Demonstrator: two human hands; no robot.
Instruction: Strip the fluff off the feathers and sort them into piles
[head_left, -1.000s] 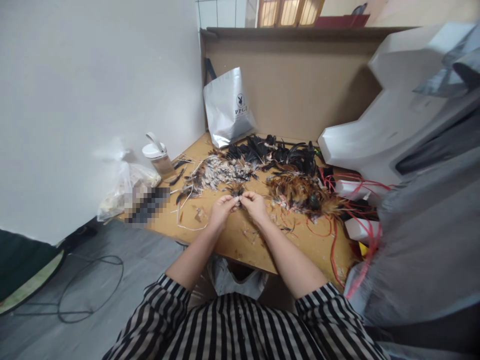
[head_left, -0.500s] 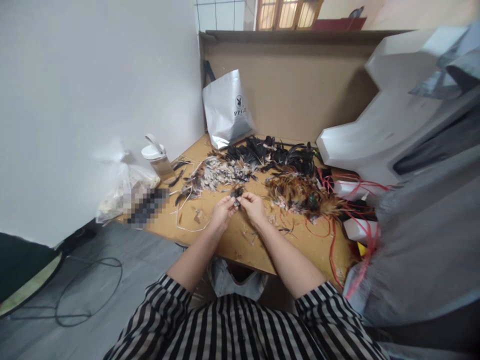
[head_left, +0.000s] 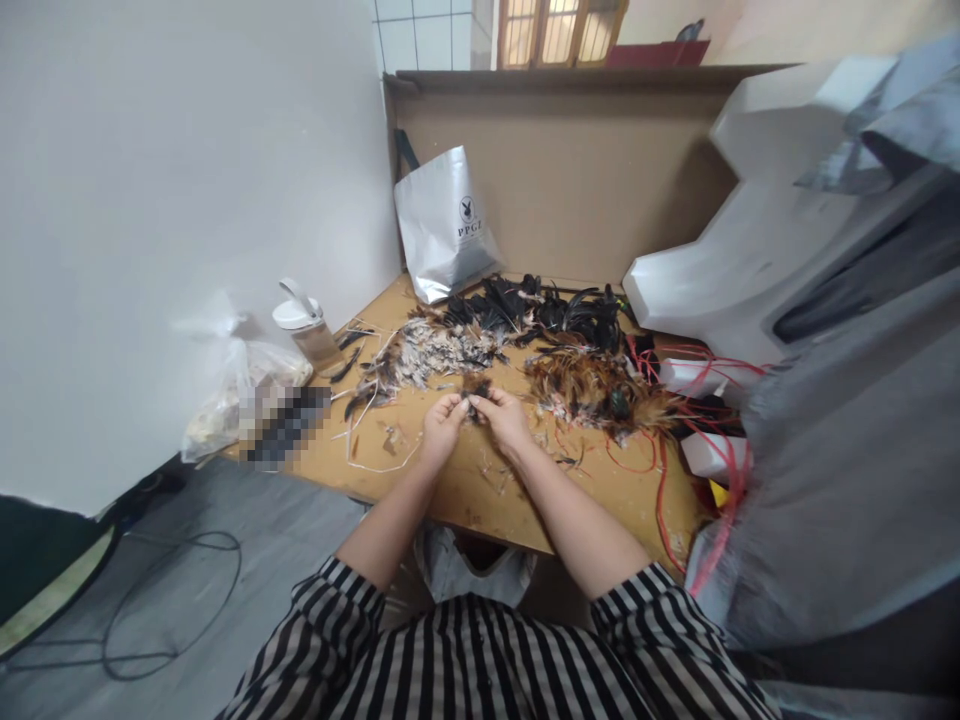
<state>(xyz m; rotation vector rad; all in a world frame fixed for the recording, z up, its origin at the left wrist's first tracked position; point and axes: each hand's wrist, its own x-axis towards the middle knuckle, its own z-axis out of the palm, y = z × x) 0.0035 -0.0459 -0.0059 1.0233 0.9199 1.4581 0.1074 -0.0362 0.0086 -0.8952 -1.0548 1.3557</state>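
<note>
Over the table's front half, my left hand (head_left: 444, 422) and my right hand (head_left: 501, 418) meet, fingertips pinched. Between them is a small tuft of brown and black feathers (head_left: 475, 386), gripped by both; how many feathers it has I cannot tell. Just beyond my hands lies a pile of pale grey-and-brown feathers (head_left: 442, 348). A heap of orange-brown feathers (head_left: 592, 385) spreads to the right of my right hand. Long black feathers (head_left: 517, 303) form a row behind both piles.
The wooden table (head_left: 480, 480) backs onto a cardboard panel (head_left: 570, 170). A silver bag (head_left: 442, 235) stands at the back, a lidded cup (head_left: 311, 335) and clear plastic bag (head_left: 240, 395) at left. Red string (head_left: 661, 500) trails at right near white foam pieces (head_left: 716, 455) and grey cloth (head_left: 847, 480).
The feathers between my fingers now look browner and stand out more above the fingertips; earlier they looked dark. My hands have stayed nearly in place, and the view has shifted slightly.
</note>
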